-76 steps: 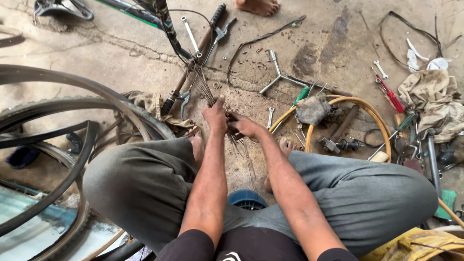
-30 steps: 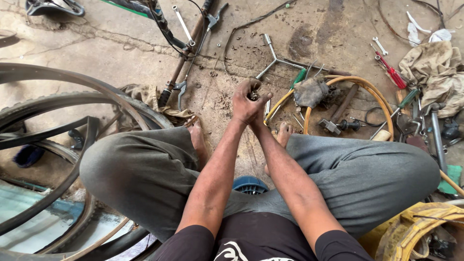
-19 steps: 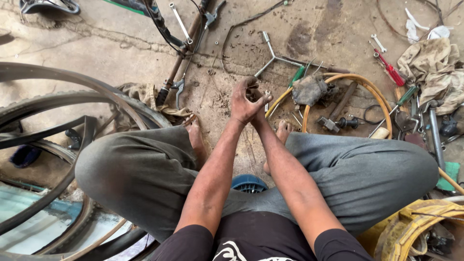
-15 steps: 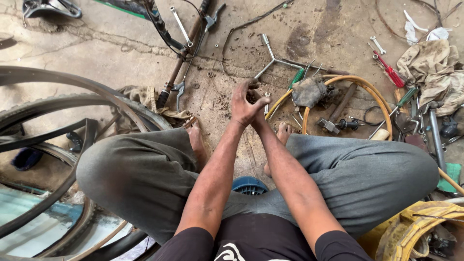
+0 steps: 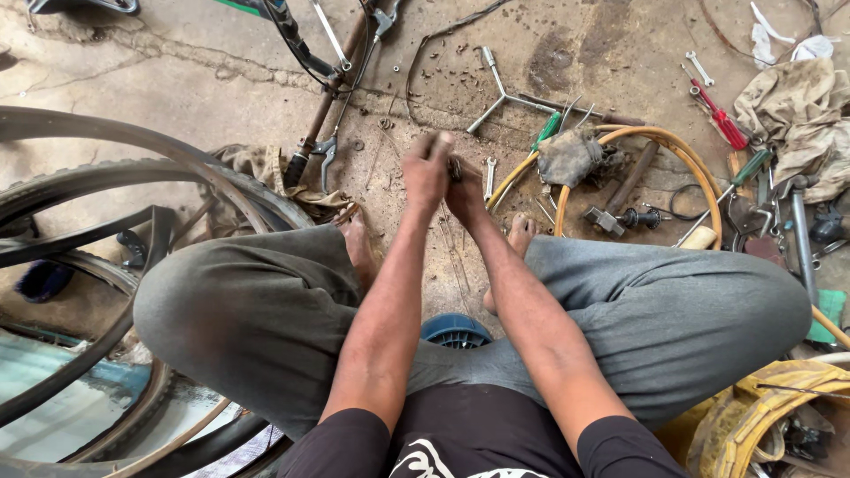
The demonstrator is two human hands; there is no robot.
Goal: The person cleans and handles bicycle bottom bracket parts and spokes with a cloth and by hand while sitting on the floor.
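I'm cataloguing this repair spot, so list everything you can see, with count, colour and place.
small metal part: one, dark, between both hands
three-way wrench: one, grey, floor ahead
small spanner: one, silver, right of the hands
hose: one, yellow, looped at right
rag: one, grey, on the hose
red-handled tool: one, far right
tyres: several, black, left
stool: one, blue, under the legs
left hand: one, raised
right hand: one, beside it

A stained, cracked concrete floor (image 5: 177, 80) is littered with tools. Just beyond the joined hands a three-armed wrench (image 5: 501, 91) is laid; a small spanner (image 5: 489, 177) and a grey rag (image 5: 571, 157) inside a yellow hose loop (image 5: 682, 150) are seen just right of them. A tyre (image 5: 106, 190) is spread well to the left.
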